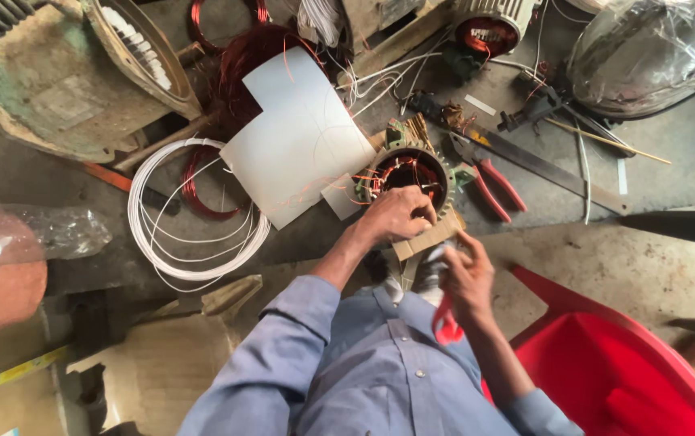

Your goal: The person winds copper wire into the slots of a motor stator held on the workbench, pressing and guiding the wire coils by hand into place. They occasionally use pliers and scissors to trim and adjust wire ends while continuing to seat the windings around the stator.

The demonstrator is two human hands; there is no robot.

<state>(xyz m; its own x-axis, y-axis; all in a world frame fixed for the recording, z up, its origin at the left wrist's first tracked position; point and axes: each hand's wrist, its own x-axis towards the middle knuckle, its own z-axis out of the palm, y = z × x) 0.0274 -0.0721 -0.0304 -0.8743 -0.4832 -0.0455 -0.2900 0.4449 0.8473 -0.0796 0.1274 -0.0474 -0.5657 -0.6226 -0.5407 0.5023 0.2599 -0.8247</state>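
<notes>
Far left of frame: a big worn motor housing (48, 89) is sitting at upper left, and a clear-wrapped cylinder (0, 266) is lying at the left edge. Neither is being touched.

Left-centre: a coil of white wire (190, 222) is lying loose on the floor w/ red copper wire loops (238, 64) above it, partly under a white insulation sheet (299, 145). Sheet is already cut to a notched shape, so some insulation prep looks done, imo.

Centre: the small stator (408, 173) is sitting just above the hands, red copper windings already showing inside the core w/ loose orange-red leads sticking out. Judging by that, winding is partly in; leads aren't tied or tidied yet, and no end covers are on.

Left hand (396, 214) is resting on the stator's lower rim, fingers curled in closed, pinching at wires there; can't tell exactly which strand. A cardboard strip (428, 234) is lying under it.

Right hand (464, 278) is lower centre-right, fingers partly closed around sth red (447, 323), prob a tool handle or cloth; can't tell which.

Right of stator: red-handled pliers (493, 186) and a long metal ruler (549, 169) are lying apart from both hands. A red plastic chair (606, 371) is filling lower right.
</notes>
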